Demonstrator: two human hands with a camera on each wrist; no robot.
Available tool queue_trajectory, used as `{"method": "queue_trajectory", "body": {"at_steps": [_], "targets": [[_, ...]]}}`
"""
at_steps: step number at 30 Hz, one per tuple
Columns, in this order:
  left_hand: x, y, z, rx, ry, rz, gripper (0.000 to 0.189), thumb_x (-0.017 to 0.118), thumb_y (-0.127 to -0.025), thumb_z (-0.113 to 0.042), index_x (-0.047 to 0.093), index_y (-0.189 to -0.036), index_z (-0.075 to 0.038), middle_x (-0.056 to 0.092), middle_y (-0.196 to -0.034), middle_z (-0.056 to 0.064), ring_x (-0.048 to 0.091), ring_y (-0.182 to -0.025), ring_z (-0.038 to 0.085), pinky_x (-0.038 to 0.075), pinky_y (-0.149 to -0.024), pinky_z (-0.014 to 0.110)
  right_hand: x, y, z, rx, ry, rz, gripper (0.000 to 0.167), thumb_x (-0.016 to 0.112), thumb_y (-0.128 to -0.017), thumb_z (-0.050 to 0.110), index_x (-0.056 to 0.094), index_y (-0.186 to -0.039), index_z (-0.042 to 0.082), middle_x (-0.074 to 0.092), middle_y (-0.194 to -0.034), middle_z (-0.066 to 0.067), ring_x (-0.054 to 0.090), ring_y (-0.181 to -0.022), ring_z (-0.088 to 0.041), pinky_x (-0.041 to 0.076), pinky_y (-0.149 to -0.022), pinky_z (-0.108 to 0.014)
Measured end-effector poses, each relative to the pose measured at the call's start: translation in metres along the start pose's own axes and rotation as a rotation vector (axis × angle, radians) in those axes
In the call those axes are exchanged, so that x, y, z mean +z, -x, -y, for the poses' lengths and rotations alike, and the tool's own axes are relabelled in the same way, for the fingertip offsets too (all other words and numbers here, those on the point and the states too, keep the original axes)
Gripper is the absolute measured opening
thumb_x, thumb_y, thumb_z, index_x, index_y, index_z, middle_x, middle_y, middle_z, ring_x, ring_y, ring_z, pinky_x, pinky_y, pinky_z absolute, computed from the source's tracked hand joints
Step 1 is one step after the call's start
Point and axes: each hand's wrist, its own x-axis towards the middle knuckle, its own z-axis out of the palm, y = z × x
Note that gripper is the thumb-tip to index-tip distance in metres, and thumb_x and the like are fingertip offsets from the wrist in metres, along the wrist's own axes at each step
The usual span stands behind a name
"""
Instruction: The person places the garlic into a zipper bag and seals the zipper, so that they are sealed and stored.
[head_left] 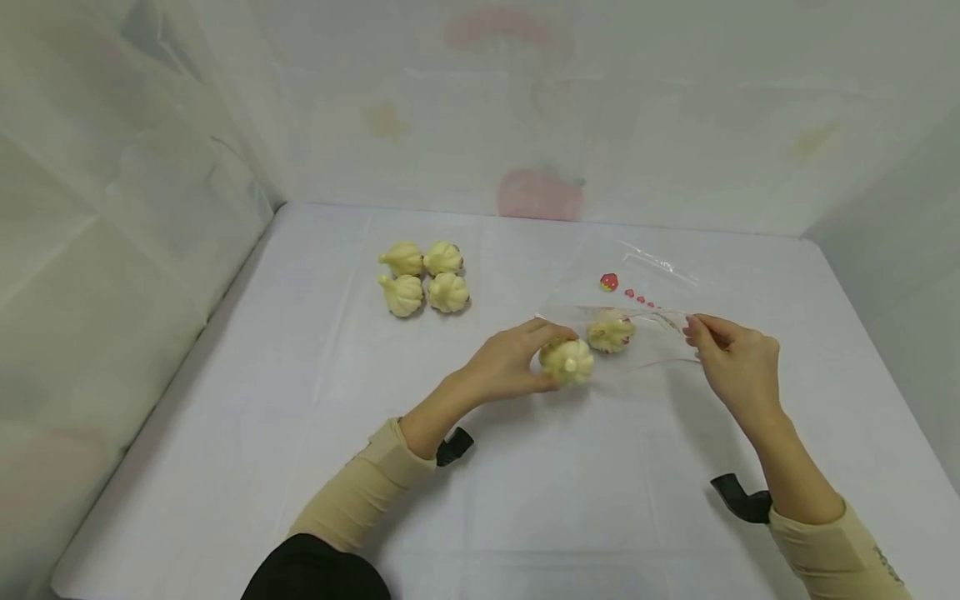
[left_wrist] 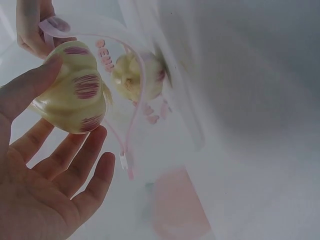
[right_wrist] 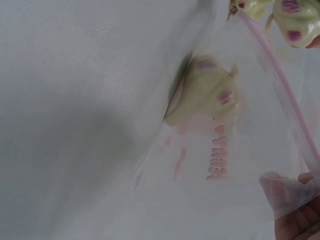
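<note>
My left hand [head_left: 513, 360] holds a pale yellow garlic bulb [head_left: 567, 363] with purple streaks, thumb on one side and fingers on the other. The bulb is at the mouth of a clear zip bag [head_left: 678, 287] printed with small red strawberry and heart shapes. My right hand [head_left: 738, 371] pinches the bag's edge at its right, and the pink-lined mouth [left_wrist: 136, 112] gapes in the left wrist view. Another garlic bulb [right_wrist: 205, 92] lies inside the bag, seen through the film in the right wrist view.
Several more garlic bulbs [head_left: 448, 292] sit grouped at the back left of the white-covered table [head_left: 247, 375]. Pale sheeting [head_left: 337, 125] with faint prints rises behind and beside the table. Black curved pieces [head_left: 742, 500] project from both wrists.
</note>
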Motion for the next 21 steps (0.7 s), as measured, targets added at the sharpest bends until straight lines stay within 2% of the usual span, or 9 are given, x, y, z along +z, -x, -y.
{"method": "queue_trajectory", "body": {"at_steps": [2, 5, 7, 9, 12, 13, 19, 20, 21], "targets": [[0.002, -0.002, -0.002, 0.003, -0.005, 0.004, 0.064, 0.081, -0.080, -0.021, 0.052, -0.137, -0.017, 0.055, -0.133, 0.004, 0.055, -0.119, 0.021, 0.048, -0.094, 0.041, 0.000, 0.000, 0.000, -0.002, 0.003, -0.003, 0.027, 0.060, -0.096, 0.010, 0.068, -0.107, -0.014, 0.069, -0.088, -0.028, 0.070, -0.074, -0.035, 0.038, -0.056, 0.000], [0.004, -0.005, -0.004, 0.008, -0.015, 0.002, 0.064, 0.081, -0.080, -0.021, 0.052, -0.137, -0.017, 0.055, -0.134, 0.004, 0.054, -0.120, 0.021, 0.048, -0.095, 0.040, 0.002, 0.000, 0.000, -0.014, -0.012, -0.010, 0.026, 0.061, -0.095, 0.009, 0.068, -0.105, -0.014, 0.069, -0.088, -0.028, 0.068, -0.068, -0.002, 0.038, -0.056, 0.000], [0.005, -0.007, -0.005, 0.010, -0.015, -0.006, 0.063, 0.080, -0.081, -0.021, 0.052, -0.137, -0.017, 0.054, -0.134, 0.004, 0.055, -0.119, 0.021, 0.048, -0.094, 0.040, 0.002, 0.001, 0.000, -0.026, -0.022, -0.014, 0.026, 0.061, -0.095, 0.008, 0.068, -0.105, -0.015, 0.069, -0.087, -0.029, 0.056, -0.066, 0.019, 0.038, -0.055, 0.000], [0.006, -0.009, -0.007, 0.012, -0.009, -0.018, 0.063, 0.080, -0.081, -0.021, 0.052, -0.138, -0.017, 0.054, -0.134, 0.004, 0.055, -0.118, 0.022, 0.049, -0.092, 0.040, 0.003, 0.001, 0.000, -0.034, -0.026, -0.014, 0.026, 0.061, -0.095, 0.008, 0.068, -0.104, -0.015, 0.069, -0.086, -0.029, 0.041, -0.067, 0.031, 0.038, -0.055, 0.000], [0.008, -0.013, -0.010, 0.016, 0.000, -0.037, 0.061, 0.079, -0.082, -0.020, 0.053, -0.137, -0.017, 0.053, -0.134, 0.004, 0.056, -0.116, 0.021, 0.049, -0.091, 0.039, 0.003, 0.001, 0.001, -0.039, -0.021, -0.013, 0.026, 0.060, -0.095, 0.008, 0.068, -0.104, -0.015, 0.069, -0.086, -0.029, 0.039, -0.067, 0.033, 0.037, -0.055, 0.000], [0.009, -0.014, -0.011, 0.021, -0.001, -0.043, 0.061, 0.079, -0.082, -0.020, 0.053, -0.137, -0.017, 0.053, -0.133, 0.004, 0.056, -0.116, 0.021, 0.049, -0.091, 0.039, 0.003, 0.001, 0.001, -0.038, -0.019, -0.011, 0.026, 0.060, -0.095, 0.008, 0.068, -0.105, -0.015, 0.069, -0.086, -0.029, 0.049, -0.067, 0.026, 0.037, -0.054, 0.000], [0.013, -0.021, -0.017, 0.052, 0.000, -0.072, 0.060, 0.079, -0.082, -0.020, 0.054, -0.136, -0.015, 0.052, -0.128, 0.005, 0.056, -0.111, 0.020, 0.047, -0.093, 0.039, 0.002, 0.002, 0.002, -0.033, -0.010, -0.009, 0.026, 0.060, -0.095, 0.009, 0.068, -0.104, -0.015, 0.069, -0.086, -0.028, 0.054, -0.064, 0.020, 0.038, -0.055, 0.000], [0.014, -0.022, -0.017, 0.057, 0.005, -0.083, 0.060, 0.079, -0.082, -0.020, 0.055, -0.136, -0.015, 0.051, -0.128, 0.005, 0.056, -0.109, 0.020, 0.048, -0.092, 0.039, 0.002, 0.002, 0.002, -0.034, -0.011, -0.010, 0.026, 0.060, -0.095, 0.008, 0.068, -0.104, -0.015, 0.069, -0.086, -0.028, 0.052, -0.063, 0.022, 0.038, -0.055, 0.000], [0.015, -0.023, -0.018, 0.063, 0.010, -0.099, 0.059, 0.079, -0.081, -0.019, 0.055, -0.135, -0.014, 0.049, -0.128, 0.007, 0.057, -0.108, 0.022, 0.048, -0.092, 0.038, 0.002, 0.002, 0.002, -0.033, -0.009, -0.010, 0.026, 0.060, -0.095, 0.008, 0.068, -0.104, -0.014, 0.069, -0.086, -0.028, 0.057, -0.063, 0.016, 0.039, -0.055, 0.000]]}}
